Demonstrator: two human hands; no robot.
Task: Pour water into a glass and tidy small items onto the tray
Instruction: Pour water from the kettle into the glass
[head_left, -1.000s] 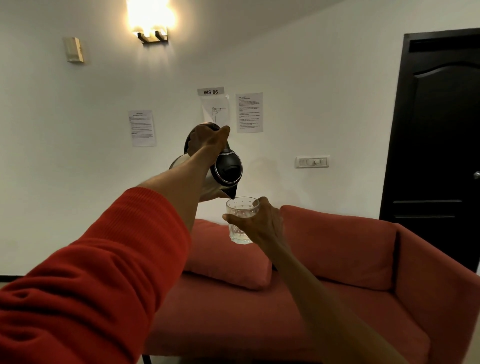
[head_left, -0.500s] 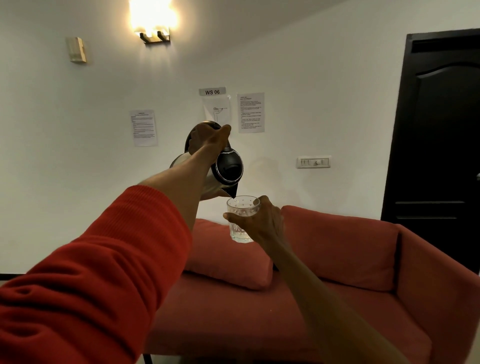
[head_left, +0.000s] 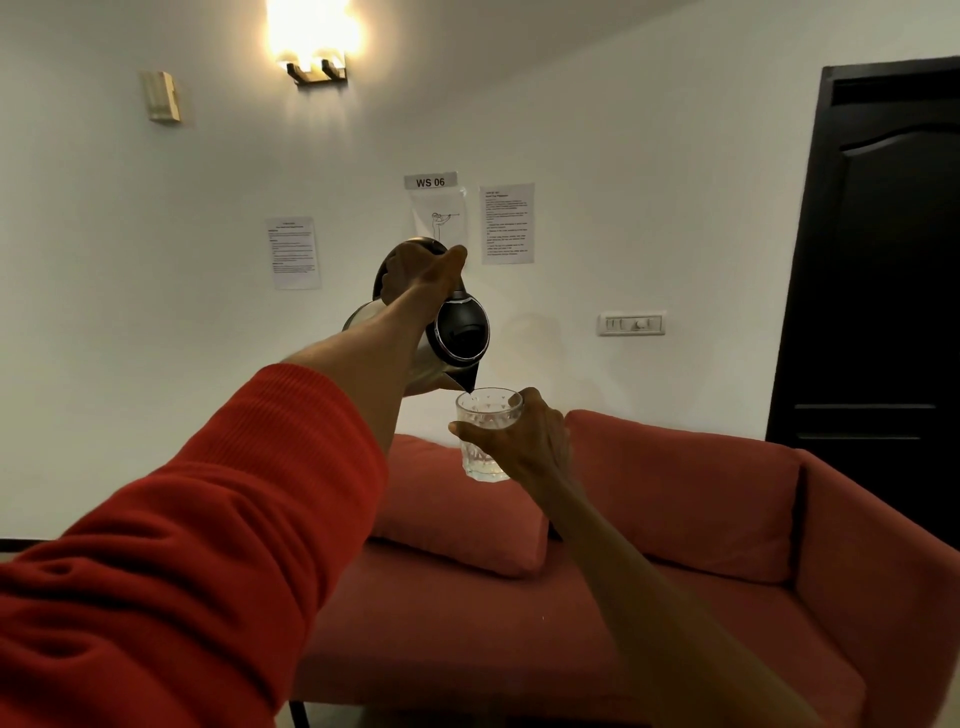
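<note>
Steel kettle tilted over glass

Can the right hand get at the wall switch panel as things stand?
Probably not: the right hand grips the glass under the kettle spout, and the switch panel sits on the wall beyond the sofa.

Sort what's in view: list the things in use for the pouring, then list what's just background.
In use:
kettle, tilted, spout over the glass, held by the left hand
glass, held by the right hand

Background:
red sofa with its cushion
wall lamp
papers on the wall
switch plate
black door
</note>
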